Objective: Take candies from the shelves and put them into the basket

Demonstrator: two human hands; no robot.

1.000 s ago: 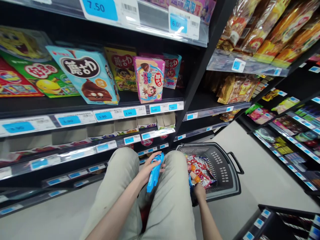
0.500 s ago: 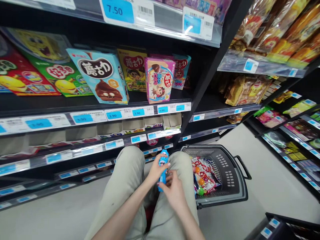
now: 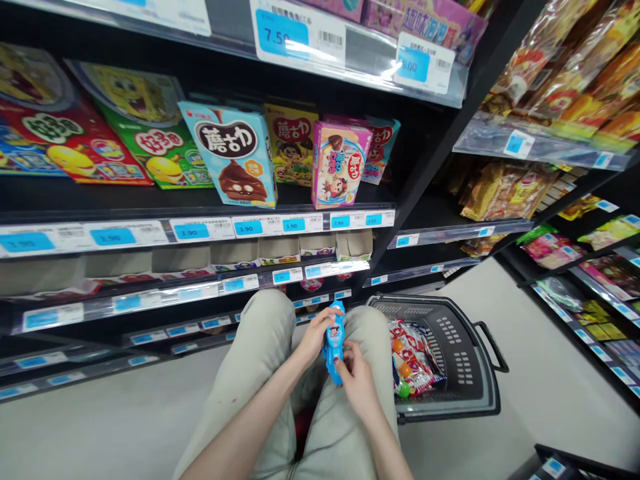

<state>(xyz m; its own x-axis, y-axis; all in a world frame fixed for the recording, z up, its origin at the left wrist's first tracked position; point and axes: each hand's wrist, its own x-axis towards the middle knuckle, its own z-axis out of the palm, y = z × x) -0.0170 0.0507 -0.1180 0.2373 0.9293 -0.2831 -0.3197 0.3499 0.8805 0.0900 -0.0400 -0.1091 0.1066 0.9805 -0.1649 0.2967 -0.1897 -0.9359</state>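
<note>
A bright blue toy watch (image 3: 335,337) with a cartoon figure on its round face is held between my knees. My left hand (image 3: 315,338) grips its upper part, fingers closed along the left edge and top. My right hand (image 3: 358,380) pinches the lower strap, thumb in front and the other fingers curled behind. Just right of my knee stands a dark grey shopping basket (image 3: 457,347), with shiny candy bags (image 3: 417,357) and colourful round pieces inside.
Shelves in front hold a light blue snack box (image 3: 233,153), a pink box (image 3: 340,163) and green (image 3: 155,133) and red boxes. Below are open cardboard trays (image 3: 237,255). Bagged bread (image 3: 505,190) fills shelves at right; another shelf unit stands beyond the aisle.
My view has swung slightly left, so the shelves appear further right. The toy watch has turned so its cartoon face shows more, and my left hand no longer covers its middle.
</note>
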